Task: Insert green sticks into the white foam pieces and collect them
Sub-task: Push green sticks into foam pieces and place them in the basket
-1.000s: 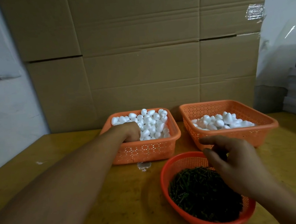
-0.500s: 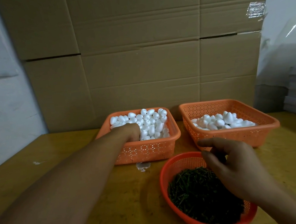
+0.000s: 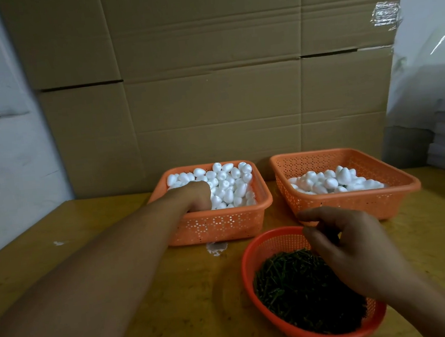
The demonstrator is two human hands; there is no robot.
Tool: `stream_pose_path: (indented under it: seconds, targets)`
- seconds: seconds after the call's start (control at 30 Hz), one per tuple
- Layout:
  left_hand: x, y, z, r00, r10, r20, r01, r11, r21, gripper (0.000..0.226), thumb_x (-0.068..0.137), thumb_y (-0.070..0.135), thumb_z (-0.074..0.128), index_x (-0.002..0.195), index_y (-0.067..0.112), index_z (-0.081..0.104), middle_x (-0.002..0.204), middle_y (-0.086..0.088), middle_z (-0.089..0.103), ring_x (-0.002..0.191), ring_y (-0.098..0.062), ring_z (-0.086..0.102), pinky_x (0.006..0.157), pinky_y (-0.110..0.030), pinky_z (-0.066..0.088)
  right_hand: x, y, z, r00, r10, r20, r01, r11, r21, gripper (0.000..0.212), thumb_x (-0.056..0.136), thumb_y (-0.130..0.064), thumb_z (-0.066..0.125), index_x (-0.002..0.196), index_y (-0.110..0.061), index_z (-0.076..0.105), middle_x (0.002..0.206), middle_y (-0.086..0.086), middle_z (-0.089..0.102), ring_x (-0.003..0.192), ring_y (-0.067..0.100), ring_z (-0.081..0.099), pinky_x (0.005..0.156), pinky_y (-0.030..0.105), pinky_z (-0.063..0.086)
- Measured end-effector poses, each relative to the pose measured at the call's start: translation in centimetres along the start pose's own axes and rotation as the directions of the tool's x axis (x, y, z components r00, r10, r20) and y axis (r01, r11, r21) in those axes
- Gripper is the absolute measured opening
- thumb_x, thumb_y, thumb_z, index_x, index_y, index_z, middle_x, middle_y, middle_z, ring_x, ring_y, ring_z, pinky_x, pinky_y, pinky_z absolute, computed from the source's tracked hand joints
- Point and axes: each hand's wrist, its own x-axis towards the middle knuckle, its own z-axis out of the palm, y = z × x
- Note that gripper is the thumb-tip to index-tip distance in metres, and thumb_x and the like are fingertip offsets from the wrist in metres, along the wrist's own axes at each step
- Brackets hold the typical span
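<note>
Cardboard wall (image 3: 208, 88): standing behind everything, filling the background. Wooden table (image 3: 73, 237): bearing three baskets. Left square orange basket (image 3: 221, 222): sitting at the far centre, heaped with plain white foam pieces (image 3: 231, 186). Right square orange basket (image 3: 355, 204): sitting just beside it, holding a lower pile of foam pieces (image 3: 334, 182), apparently the collected ones, though no sticks are showing clearly in them. Round red basket (image 3: 252, 260): sitting nearest, filled with green sticks (image 3: 295, 283). Left hand (image 3: 195, 195): reaching into the left basket, fingers curled down among the foam and hidden, so whether one is being gripped cannot be told; its place is matching that of a second ago. Right hand (image 3: 354, 253): hovering over the sticks, thumb and forefinger drawn narrowly together; a stick between them cannot be made out. Against the earlier views it is sitting scarcely changed, so both pickups are likely being made and no insertion is yet beginning.
</note>
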Motion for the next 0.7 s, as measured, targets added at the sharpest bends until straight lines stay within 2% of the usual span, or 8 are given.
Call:
stream_pose_path:
  seconds: [0.07, 0.13, 0.2, 0.3, 0.37, 0.43, 0.6, 0.7]
  targets:
    - [-0.3, -0.1, 0.0, 0.999, 0.01, 0.033, -0.01, 1.0, 0.021, 0.088, 0.076, 0.072, 0.045, 0.153, 0.036, 0.024, 0.15, -0.004, 0.036, 0.136, -0.031, 0.03, 0.112, -0.05, 0.023, -0.1, 0.0, 0.0, 1.0, 0.006, 0.016, -0.006, 1.0, -0.007, 0.028, 0.091, -0.022, 0.068, 0.117, -0.031, 0.073, 0.077, -0.017, 0.071, 0.065, 0.001, 0.068, 0.063, 0.03, 0.057]
    - [-0.4, -0.1, 0.1, 0.999, -0.001, 0.048, -0.001, 0.999, 0.049, 0.083, 0.078, 0.074, 0.044, 0.15, 0.034, 0.033, 0.15, -0.005, 0.035, 0.137, -0.032, 0.028, 0.112, -0.049, 0.021, 0.0, 0.1, 0.1, 1.0, 0.009, 0.027, -0.009, 1.0, -0.008, 0.028, 0.091, -0.021, 0.068, 0.117, -0.031, 0.073, 0.075, -0.016, 0.071, 0.061, 0.002, 0.067, 0.057, 0.025, 0.054]
    - [-0.3, 0.2, 0.2, 0.999, -0.02, 0.039, 0.018, 0.999, 0.052, 0.087, 0.08, 0.078, 0.046, 0.153, 0.035, 0.026, 0.154, -0.003, 0.03, 0.14, -0.031, 0.026, 0.114, -0.05, 0.019, 0.0, 0.2, 0.2, 0.999, 0.016, 0.037, -0.016, 1.0, -0.004, 0.028, 0.092, -0.021, 0.068, 0.117, -0.03, 0.073, 0.074, -0.013, 0.071, 0.054, 0.0, 0.064, 0.049, 0.015, 0.044]
    - [0.0, 0.3, 0.4, 0.998, -0.018, 0.058, 0.016, 0.999, 0.031, 0.095, 0.077, 0.084, 0.039, 0.157, 0.038, 0.014, 0.161, -0.003, 0.023, 0.147, -0.033, 0.017, 0.116, -0.055, 0.012, 0.0, 0.2, 0.2, 0.999, 0.015, 0.051, -0.015, 1.0, -0.001, 0.027, 0.093, -0.021, 0.067, 0.117, -0.03, 0.073, 0.074, -0.011, 0.072, 0.05, 0.0, 0.061, 0.045, 0.014, 0.042]
    - [0.2, 0.2, 0.6, 0.997, -0.015, 0.069, 0.014, 1.0, 0.026, 0.1, 0.073, 0.087, 0.039, 0.157, 0.038, 0.015, 0.162, -0.006, 0.022, 0.149, -0.035, 0.014, 0.117, -0.056, 0.01, 0.0, 0.2, 0.2, 0.999, 0.01, 0.053, -0.01, 1.0, 0.004, 0.026, 0.092, -0.021, 0.068, 0.116, -0.029, 0.073, 0.072, -0.011, 0.072, 0.05, 0.003, 0.062, 0.047, 0.016, 0.044]
    - [0.3, 0.2, 0.5, 0.998, -0.006, 0.055, 0.004, 0.999, 0.032, 0.102, 0.068, 0.087, 0.042, 0.154, 0.038, 0.021, 0.156, -0.005, 0.032, 0.144, -0.034, 0.021, 0.115, -0.054, 0.013, -0.1, 0.1, 0.2, 0.998, 0.009, 0.054, -0.009, 1.0, -0.005, 0.026, 0.092, -0.021, 0.068, 0.116, -0.029, 0.073, 0.072, -0.012, 0.071, 0.051, 0.005, 0.063, 0.048, 0.017, 0.046]
    - [-0.1, -0.1, -0.1, 0.994, 0.005, 0.108, 0.001, 0.998, -0.061, 0.067, 0.068, 0.068, 0.07, 0.122, 0.029, 0.057, 0.136, -0.002, 0.051, 0.13, -0.025, 0.038, 0.107, -0.043, 0.03, -0.1, 0.0, 0.1, 0.998, 0.001, 0.058, 0.001, 1.0, -0.029, 0.025, 0.092, -0.022, 0.068, 0.116, -0.029, 0.074, 0.076, -0.018, 0.071, 0.059, 0.001, 0.066, 0.053, 0.018, 0.05]
    - [-0.4, -0.4, -0.4, 0.986, -0.005, 0.169, 0.055, 0.956, -0.288, 0.043, 0.071, 0.049, 0.075, 0.098, 0.02, 0.059, 0.105, 0.002, 0.064, 0.096, -0.016, 0.059, 0.079, -0.034, 0.05, -0.1, -0.1, 0.0, 0.998, 0.001, 0.062, 0.001, 1.0, -0.03, 0.025, 0.093, -0.023, 0.068, 0.116, -0.03, 0.073, 0.076, -0.017, 0.072, 0.059, 0.004, 0.067, 0.055, 0.025, 0.056]
